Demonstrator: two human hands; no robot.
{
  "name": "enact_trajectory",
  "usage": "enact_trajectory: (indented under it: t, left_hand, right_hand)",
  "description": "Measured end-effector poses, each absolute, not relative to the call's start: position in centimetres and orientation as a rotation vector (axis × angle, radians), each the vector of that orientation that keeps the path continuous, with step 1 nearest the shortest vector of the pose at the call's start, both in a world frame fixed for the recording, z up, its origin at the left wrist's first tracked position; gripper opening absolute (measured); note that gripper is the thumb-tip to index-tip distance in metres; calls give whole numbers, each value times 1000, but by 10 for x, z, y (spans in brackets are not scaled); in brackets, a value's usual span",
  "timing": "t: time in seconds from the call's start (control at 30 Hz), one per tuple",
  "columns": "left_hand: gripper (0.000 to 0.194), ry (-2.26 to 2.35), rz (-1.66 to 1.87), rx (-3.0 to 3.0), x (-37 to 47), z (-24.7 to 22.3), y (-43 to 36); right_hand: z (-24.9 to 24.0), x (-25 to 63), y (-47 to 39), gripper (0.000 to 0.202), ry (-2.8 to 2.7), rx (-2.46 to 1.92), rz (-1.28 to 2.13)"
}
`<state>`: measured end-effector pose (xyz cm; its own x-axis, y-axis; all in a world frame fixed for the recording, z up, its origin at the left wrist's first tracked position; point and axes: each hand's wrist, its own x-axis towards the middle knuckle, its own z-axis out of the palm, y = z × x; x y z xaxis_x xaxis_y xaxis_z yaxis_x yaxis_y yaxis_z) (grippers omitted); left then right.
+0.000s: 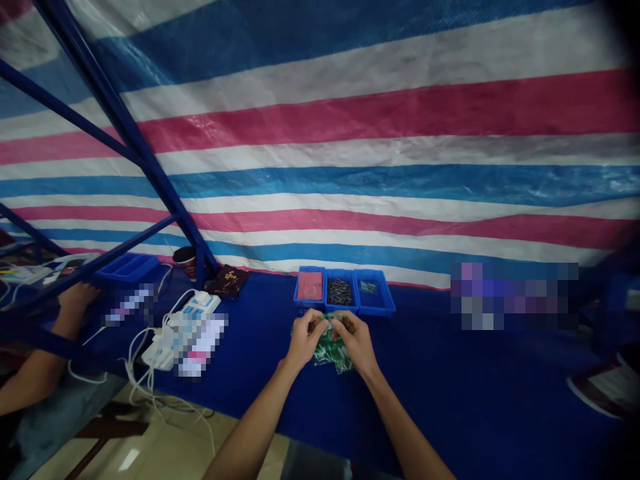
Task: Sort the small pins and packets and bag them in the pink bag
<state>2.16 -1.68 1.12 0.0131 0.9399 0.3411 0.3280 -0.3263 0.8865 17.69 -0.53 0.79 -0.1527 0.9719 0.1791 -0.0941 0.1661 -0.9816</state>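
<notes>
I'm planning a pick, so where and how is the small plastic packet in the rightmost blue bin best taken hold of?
Probably pinch the packet by its near edge, coming down from above on the person's side. It looks flat on the floor of the blue bin, whose walls would hinder a low sideways approach, and that floor shows in front of it.

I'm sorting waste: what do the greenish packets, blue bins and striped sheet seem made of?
Greenish packets: probably thin plastic film, glossy, given the bright glints. Blue bins: likely moulded plastic, smooth, evenly coloured. Striped sheet: apparently plastic tarpaulin, semi-gloss, with shiny creases.
</notes>
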Motion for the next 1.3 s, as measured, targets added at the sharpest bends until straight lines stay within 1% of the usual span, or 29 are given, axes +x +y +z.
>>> enact_trajectory:
  t: [0.1,0.27,0.43,0.5,0.7,0.83,0.97,1.13,1.3]
  left_hand:
    - [30,1333,1359,1677,25,6,-20]
    - [28,1274,1341,1659,27,3,-23]
    - [38,1318,1257,1709,22,3,-21]
    - [40,1338,1241,1733,22,4,-21]
    - [44,1348,1253,1772,23,4,-22]
    - [49,1352,1260,1768,21,-1,-21]
    - [51,1315,1203,1825,20,-2,-20]
    - [52,1324,1179,1880,22,-2,-21]
    - [55,1339,1185,1908,21,-6,-20]
  right_hand:
    - [6,184,-8,38,-1427,-943,1259]
    - [8,191,-9,37,-1518,-963,1183]
    - [13,188,-11,33,-1547,-881,1297]
    - [14,188,-11,35,-1566,-893,1313]
    - [15,191,-12,45,-1582,-1003,1133]
    - [12,189,-13,50,-1605,-1022,1105]
    - [11,189,-13,46,-1597,-998,1135]
    - [17,190,-14,33,-1614,-924,1153]
    - [16,188,-13,37,-1617,-940,1077]
